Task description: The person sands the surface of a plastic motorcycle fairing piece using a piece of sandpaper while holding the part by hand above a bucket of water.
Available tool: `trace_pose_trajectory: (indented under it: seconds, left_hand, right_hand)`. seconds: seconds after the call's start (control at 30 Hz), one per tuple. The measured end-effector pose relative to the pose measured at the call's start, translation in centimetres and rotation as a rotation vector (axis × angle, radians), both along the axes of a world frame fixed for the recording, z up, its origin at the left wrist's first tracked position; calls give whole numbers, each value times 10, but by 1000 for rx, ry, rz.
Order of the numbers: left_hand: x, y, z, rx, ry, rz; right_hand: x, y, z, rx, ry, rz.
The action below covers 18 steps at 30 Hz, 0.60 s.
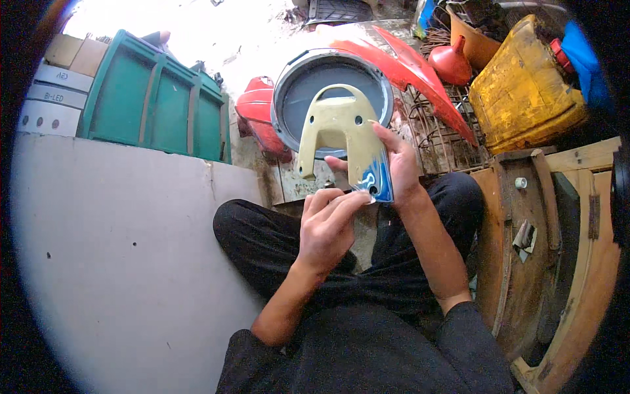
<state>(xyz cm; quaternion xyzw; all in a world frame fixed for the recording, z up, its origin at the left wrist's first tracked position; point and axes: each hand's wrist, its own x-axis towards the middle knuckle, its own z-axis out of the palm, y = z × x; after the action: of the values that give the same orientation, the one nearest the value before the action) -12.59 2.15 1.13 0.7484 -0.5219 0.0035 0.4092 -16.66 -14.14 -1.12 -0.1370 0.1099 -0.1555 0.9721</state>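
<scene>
A cream plastic motorcycle panel (333,126), with two legs, a slot at its top and several holes, is held up before me. Its right leg ends in a glossy blue area (380,176) with white streaks. My right hand (401,164) grips that leg from the right side, thumb along its edge. The fingers of my left hand (328,226) are pinched together against the blue lower end, beside a dark hole. A small pale bit shows under those fingertips; what it is I cannot make out. Behind the panel stands a round grey basin (289,98), partly hidden by it.
Red glossy panels lie left (257,108) and right (420,72) of the basin. Further right are a red funnel (451,60), a wire rack (438,134) and a stained yellow jerrycan (528,88). A white board (131,262), green crate (154,98) and wooden furniture (525,262) flank me.
</scene>
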Motion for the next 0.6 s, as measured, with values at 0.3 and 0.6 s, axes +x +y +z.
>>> trace_pose_trajectory:
  seconds: [0.3, 0.6]
  left_hand:
    - [24, -13, 28, -41, 330, 161]
    - [31, -26, 33, 46, 178, 172]
  right_hand:
    - [-3, -1, -10, 27, -13, 53]
    - [0, 0, -10, 15, 60, 7]
